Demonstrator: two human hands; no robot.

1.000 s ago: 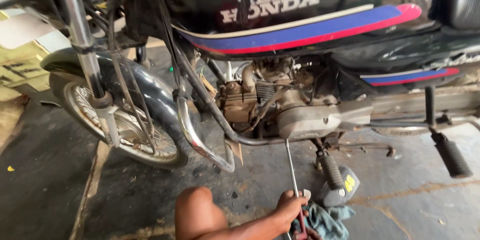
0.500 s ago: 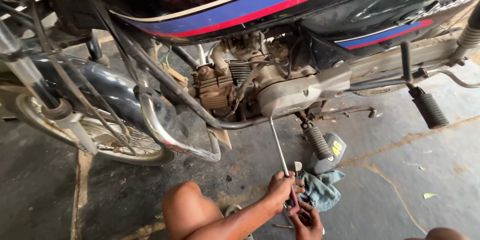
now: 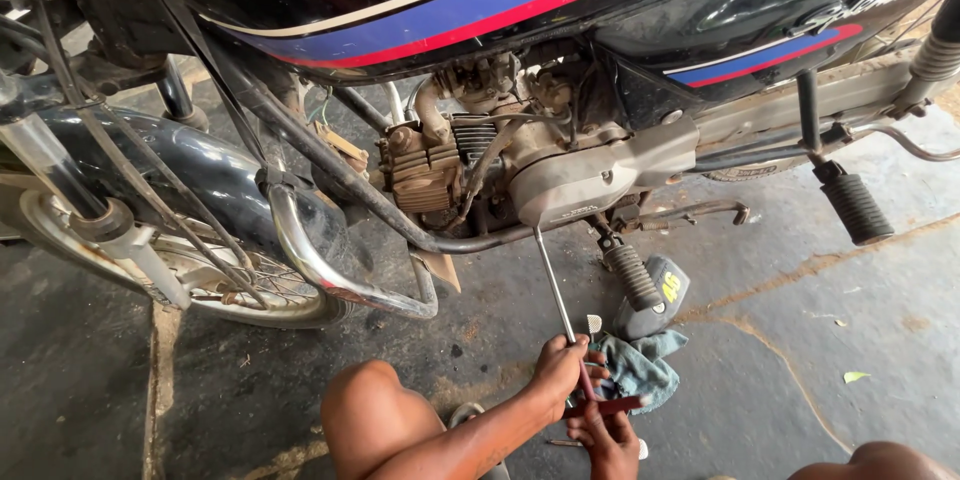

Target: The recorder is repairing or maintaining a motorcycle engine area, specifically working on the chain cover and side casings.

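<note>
Open concrete floor (image 3: pixel 820 340) lies right of the 2 hands, below the kick lever (image 3: pixel 850 202). Access to the engine (image 3: pixel 560 170) is narrowed by the crash bar (image 3: pixel 330 260) on the left and the footrest (image 3: pixel 632 275) on the right. A blue rag (image 3: pixel 640 365) occupies floor beside the tool shaft (image 3: pixel 555 285).

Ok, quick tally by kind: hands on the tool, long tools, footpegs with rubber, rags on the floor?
Hands on the tool: 2, left hand and right hand
Long T-handle tool: 1
Rubber footpegs: 2, and
Blue rag: 1
Total: 6
</note>
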